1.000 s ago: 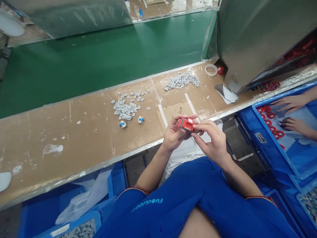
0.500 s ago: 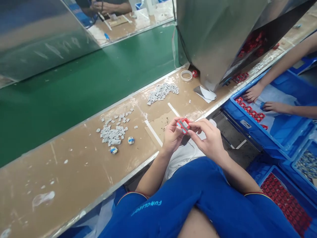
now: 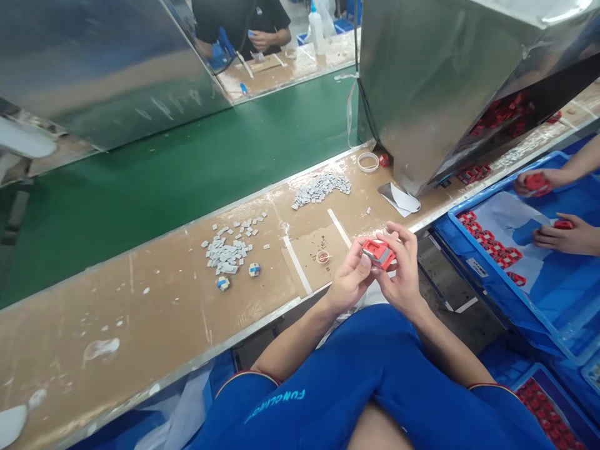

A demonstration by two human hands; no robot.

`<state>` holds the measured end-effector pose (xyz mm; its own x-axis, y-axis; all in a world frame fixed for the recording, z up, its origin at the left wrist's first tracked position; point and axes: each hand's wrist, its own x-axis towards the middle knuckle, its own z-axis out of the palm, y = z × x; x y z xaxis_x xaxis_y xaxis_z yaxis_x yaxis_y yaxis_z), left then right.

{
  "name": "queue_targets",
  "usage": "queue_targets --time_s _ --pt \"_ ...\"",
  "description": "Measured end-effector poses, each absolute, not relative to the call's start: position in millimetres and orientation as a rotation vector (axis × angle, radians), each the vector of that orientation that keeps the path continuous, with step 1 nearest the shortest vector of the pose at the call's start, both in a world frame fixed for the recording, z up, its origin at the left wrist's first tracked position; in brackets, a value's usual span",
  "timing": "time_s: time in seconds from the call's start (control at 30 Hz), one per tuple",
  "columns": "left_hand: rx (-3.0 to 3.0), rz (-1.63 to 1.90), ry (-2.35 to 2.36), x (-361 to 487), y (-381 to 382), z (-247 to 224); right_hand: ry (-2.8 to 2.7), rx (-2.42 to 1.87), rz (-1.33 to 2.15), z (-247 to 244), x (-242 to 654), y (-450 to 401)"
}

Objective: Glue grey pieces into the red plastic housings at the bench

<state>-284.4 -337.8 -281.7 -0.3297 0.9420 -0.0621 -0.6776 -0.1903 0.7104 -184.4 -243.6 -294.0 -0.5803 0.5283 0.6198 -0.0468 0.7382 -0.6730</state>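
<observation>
Both my left hand (image 3: 349,282) and my right hand (image 3: 399,269) grip a small red plastic part (image 3: 377,254) with a grey face, held between their fingertips above the bench's front edge. Just left of my hands, a small ring (image 3: 322,257) lies on a cardboard sheet (image 3: 305,253). Farther left are two piles of grey pads (image 3: 226,255) (image 3: 321,190) and two small blue-and-white cubes (image 3: 254,269) (image 3: 223,283). My hands touch none of these.
A co-worker's hands (image 3: 548,209) hold red parts over a blue crate (image 3: 473,250) of red pieces. A steel panel (image 3: 435,81) stands on the tan bench (image 3: 140,312), with a tape roll (image 3: 368,162) by it. A green belt (image 3: 164,169) lies beyond. Another crate (image 3: 546,406) sits at lower right.
The view has swung left, shifting the scene right. My hands have turned the red part. The co-worker's hands now hold red parts, and a small ring shows on the cardboard.
</observation>
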Motion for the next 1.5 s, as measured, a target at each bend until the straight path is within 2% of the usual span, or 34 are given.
queue_targets --time_s 0.13,0.27,0.37,0.53,1.0,1.33,1.5 --pt "0.816 1.677 1.068 -299.5 -331.2 -280.2 -1.988 -0.305 0.918 -291.9 -178.8 -229.1" --pt "1.207 1.817 1.645 -311.1 -331.1 -267.1 -2.001 -0.261 1.087 -291.5 -175.0 -213.2" --pt "1.415 1.817 1.872 -312.9 -333.1 -253.5 -2.045 -0.211 1.171 -288.5 -173.8 -204.9" --pt "1.576 1.733 1.936 -309.6 -332.9 -243.1 -2.063 -0.152 1.113 -281.5 -172.4 -199.8" --pt "1.651 1.792 1.963 -306.4 -332.4 -257.8 -2.165 -0.068 1.002 -272.5 -166.6 -191.6" --pt "1.491 1.637 1.968 -309.7 -325.6 -264.0 -1.838 -0.347 1.562 -299.0 -173.4 -200.8" --pt "1.541 1.646 1.816 -303.8 -325.0 -273.5 -1.533 -0.401 1.828 -310.0 -180.8 -212.8"
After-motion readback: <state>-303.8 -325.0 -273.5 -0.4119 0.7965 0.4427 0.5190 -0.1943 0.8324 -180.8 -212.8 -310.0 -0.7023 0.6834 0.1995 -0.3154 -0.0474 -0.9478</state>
